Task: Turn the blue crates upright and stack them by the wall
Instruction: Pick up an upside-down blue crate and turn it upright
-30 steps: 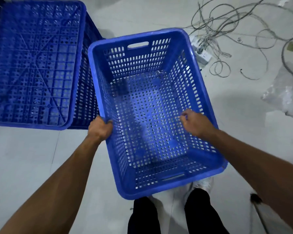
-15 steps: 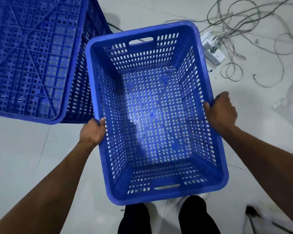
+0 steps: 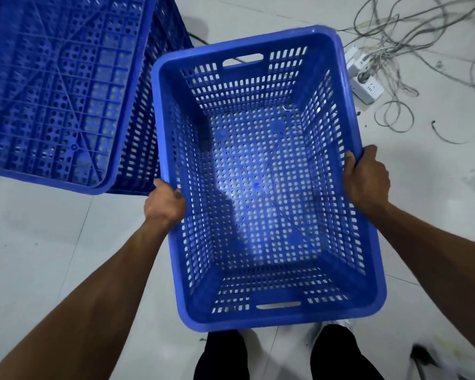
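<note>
Pale floor tiles (image 3: pixel 47 242) lie under us. We hold the upright blue crate (image 3: pixel 261 187) between our hands, left hand (image 3: pixel 163 205) curled tight over its left rim, right hand (image 3: pixel 366 178) wrapped around its right rim. Beyond our left hand sits an overturned crate (image 3: pixel 55 91); beyond our right, tangled cables (image 3: pixel 412 42) and a power strip (image 3: pixel 365 83).

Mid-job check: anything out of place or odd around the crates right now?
Yes. The second crate, upper left, is still upside down, ribbed base facing up. Loose cables and a power strip sprawl on the floor just right of the upright crate both hands grip: a likely trip hazard.
</note>
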The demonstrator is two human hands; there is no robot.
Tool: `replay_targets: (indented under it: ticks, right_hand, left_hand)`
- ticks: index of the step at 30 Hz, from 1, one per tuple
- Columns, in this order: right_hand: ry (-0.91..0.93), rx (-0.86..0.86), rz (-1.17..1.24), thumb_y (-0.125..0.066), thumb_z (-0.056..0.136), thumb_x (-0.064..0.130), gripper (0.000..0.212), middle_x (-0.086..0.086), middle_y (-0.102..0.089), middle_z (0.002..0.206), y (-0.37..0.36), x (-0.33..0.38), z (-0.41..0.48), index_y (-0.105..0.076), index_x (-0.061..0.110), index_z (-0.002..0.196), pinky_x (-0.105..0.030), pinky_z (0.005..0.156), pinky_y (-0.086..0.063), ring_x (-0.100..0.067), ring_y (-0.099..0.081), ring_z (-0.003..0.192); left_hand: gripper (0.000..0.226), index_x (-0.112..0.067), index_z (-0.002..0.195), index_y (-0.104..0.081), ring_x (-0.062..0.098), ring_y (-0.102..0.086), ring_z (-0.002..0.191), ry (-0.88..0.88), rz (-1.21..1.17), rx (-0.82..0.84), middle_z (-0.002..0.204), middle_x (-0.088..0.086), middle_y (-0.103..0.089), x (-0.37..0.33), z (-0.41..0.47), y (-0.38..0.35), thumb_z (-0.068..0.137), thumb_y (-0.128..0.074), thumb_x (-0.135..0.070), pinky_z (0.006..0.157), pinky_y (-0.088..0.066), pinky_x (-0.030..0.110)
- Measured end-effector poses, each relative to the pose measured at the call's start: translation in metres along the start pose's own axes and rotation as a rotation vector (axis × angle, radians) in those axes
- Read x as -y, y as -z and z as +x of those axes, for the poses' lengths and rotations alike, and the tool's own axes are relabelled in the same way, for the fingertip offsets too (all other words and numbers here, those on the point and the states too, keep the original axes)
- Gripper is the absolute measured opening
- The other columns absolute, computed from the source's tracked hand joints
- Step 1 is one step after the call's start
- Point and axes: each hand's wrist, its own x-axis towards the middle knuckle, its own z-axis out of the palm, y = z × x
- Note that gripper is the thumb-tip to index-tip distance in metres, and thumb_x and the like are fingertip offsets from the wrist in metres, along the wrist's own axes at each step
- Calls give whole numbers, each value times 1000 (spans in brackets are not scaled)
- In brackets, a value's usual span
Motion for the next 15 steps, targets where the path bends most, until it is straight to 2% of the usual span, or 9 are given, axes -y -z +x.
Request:
replay_targets:
  ticks: [6, 9, 15]
  right_hand:
    - [2, -42, 15, -37, 102, 36, 37, -27, -62, 95, 23, -5, 0, -43, 0, 107, -40, 63, -35, -46, -58, 83]
    - [-1, -13, 18, -37, 102, 36, 39, -29, -62, 96, 56, -4, -12, -44, -2, 109, -43, 65, -38, -47, -59, 85]
    - [29, 49, 34, -38, 103, 36, 37, -27, -64, 94, 167, 6, -57, -44, -1, 109, -37, 64, -33, -45, -61, 83]
  left_hand:
    - [31, 0, 120, -39, 46, -59, 96, -118, -48, -169, 106, 26, -62, -6, -27, 7, 100, -46, -24, 78, -43, 46]
    - [32, -1, 121, -38, 46, -59, 96, -140, -36, -149, 106, 27, -61, -10, -53, 24, 100, -46, -25, 74, -41, 45]
    - [34, -3, 111, -40, 46, -60, 91, -122, 14, -134, 102, 27, -63, -5, -151, 91, 97, -50, -32, 72, -42, 44]
